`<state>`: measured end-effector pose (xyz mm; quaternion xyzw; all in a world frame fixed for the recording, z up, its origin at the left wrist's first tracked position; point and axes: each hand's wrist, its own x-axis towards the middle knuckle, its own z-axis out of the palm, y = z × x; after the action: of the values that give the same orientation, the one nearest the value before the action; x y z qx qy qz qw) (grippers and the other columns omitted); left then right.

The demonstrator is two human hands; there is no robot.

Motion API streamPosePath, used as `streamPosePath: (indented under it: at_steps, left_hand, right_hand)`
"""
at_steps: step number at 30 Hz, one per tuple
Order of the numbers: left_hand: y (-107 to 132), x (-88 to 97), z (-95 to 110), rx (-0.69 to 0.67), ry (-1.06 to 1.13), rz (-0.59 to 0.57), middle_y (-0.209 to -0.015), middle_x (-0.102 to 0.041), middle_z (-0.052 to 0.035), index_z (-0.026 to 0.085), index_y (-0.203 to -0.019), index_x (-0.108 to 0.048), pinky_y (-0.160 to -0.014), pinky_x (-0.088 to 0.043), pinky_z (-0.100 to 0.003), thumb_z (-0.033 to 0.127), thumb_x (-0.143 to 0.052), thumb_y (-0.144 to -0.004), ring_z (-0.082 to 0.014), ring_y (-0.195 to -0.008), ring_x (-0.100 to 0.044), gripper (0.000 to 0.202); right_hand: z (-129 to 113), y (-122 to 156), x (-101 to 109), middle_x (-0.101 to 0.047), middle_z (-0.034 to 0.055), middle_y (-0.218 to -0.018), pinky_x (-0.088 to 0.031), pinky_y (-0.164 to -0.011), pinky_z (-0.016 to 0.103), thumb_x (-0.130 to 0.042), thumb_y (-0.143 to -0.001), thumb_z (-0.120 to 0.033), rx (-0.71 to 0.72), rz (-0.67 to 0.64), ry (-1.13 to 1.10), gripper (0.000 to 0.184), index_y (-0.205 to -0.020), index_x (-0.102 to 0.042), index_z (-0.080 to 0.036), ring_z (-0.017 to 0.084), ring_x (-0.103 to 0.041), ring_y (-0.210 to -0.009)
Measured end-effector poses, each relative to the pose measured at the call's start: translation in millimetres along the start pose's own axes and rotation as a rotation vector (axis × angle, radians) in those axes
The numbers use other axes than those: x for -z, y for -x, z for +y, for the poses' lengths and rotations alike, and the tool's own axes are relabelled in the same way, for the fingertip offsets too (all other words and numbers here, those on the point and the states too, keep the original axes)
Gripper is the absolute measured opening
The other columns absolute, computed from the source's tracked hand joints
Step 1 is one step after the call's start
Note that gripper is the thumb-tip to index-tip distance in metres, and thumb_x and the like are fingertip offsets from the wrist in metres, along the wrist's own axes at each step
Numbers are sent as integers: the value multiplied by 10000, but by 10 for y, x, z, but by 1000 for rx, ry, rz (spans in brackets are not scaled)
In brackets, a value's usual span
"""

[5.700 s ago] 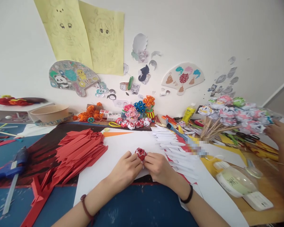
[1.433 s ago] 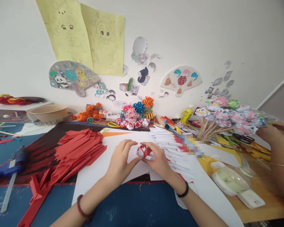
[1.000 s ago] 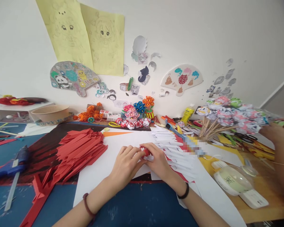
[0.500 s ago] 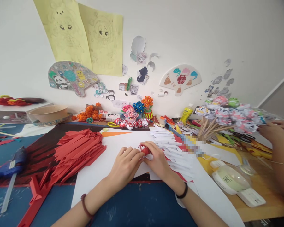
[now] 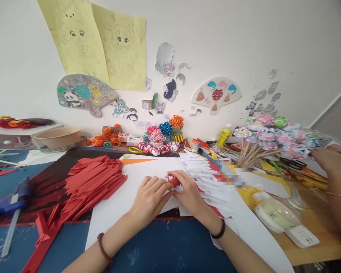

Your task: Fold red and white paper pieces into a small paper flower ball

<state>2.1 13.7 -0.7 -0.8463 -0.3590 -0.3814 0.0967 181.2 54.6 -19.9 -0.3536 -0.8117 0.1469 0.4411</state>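
Note:
Between my two hands is a small red and white folded paper ball [image 5: 174, 180]. My right hand [image 5: 189, 191] curls around its right side and top, thumb underneath. My left hand [image 5: 152, 193] pinches at its left edge with thumb and fingertips; the fingers hide part of it. Both hands are over a large white paper sheet [image 5: 113, 206]. Left of them lies a pile of folded red paper strips [image 5: 95, 182]. Folded white paper strips [image 5: 214, 189] lie in rows just right of my right hand. Several finished red and white paper balls [image 5: 156, 150] sit behind.
A blue glue gun [image 5: 15, 197] lies at the left, near a beige bowl [image 5: 58, 135]. At the right are a bunch of paper flowers [image 5: 272, 136] on sticks, a clear bottle [image 5: 277, 216], black scissors [image 5: 292, 163] and another person's arm [image 5: 337, 182]. Paper-craft flowers [image 5: 166, 129] stand by the wall.
Hardly anything differs. Both hands stay on the paper ball, with only a slight shift of the left fingers and thumb. The whole view has shifted a little.

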Motion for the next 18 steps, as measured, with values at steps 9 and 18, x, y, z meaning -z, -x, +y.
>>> streamPosePath:
  at_steps: [9,18]
  left_hand:
    - [-7,-26,49,29,-11,0,-962,-682,-28,193,-1071,-575,-730,-343,-340,152,-530,-938,-189,-828,-553,146]
    - [2,-26,36,57,43,-20,-957,-675,-12,214,-1059,-568,-738,-339,-338,170,-521,-957,-179,-838,-553,120]
  right_hand:
    - [4,-2,-4,-641,57,-1159,-522,-953,378,-617,-820,-66,7,9,18,454,-1231,-571,-254,230,-622,-1086]
    - [4,3,-6,-635,54,-1170,-517,-967,391,-634,-824,-77,-3,-3,22,452,-1232,-567,-259,233,-617,-1093]
